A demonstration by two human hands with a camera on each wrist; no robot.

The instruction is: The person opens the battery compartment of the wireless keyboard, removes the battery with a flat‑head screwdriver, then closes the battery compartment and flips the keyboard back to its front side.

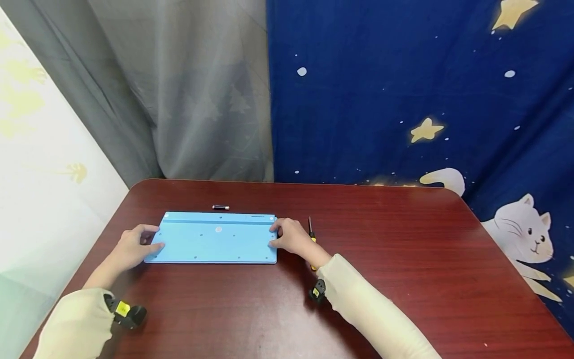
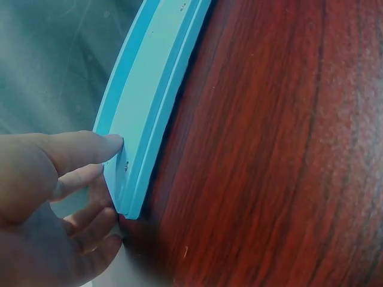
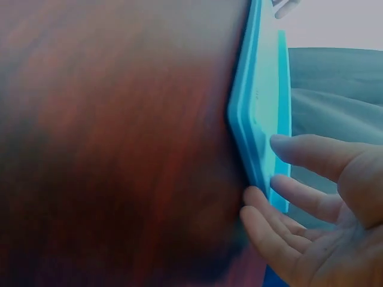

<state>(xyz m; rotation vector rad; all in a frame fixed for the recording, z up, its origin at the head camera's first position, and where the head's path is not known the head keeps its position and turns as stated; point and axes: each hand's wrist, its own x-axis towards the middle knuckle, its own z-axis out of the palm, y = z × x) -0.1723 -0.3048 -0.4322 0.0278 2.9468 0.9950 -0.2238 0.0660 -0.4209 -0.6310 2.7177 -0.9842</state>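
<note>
A light blue keyboard [image 1: 218, 242] lies face down on the table, its underside with small screw holes and a round pale spot facing up. At its left end my left hand [image 1: 132, 247] grips the edge, thumb [image 2: 111, 145] on the underside and the other fingers by the rim. My right hand [image 1: 292, 236] holds the opposite end, thumb [image 3: 284, 143] over the surface and fingertips along the side. Just right of that hand lies a screwdriver [image 1: 312, 234] with a yellow and black handle, partly hidden by the wrist. Behind the keyboard is a small black battery [image 1: 220, 207].
The reddish-brown wooden table [image 1: 403, 239] extends to the right and toward the front. A grey curtain [image 1: 202, 99] and a blue star-patterned curtain [image 1: 350, 109] hang behind its far edge. Each wrist wears a small black camera.
</note>
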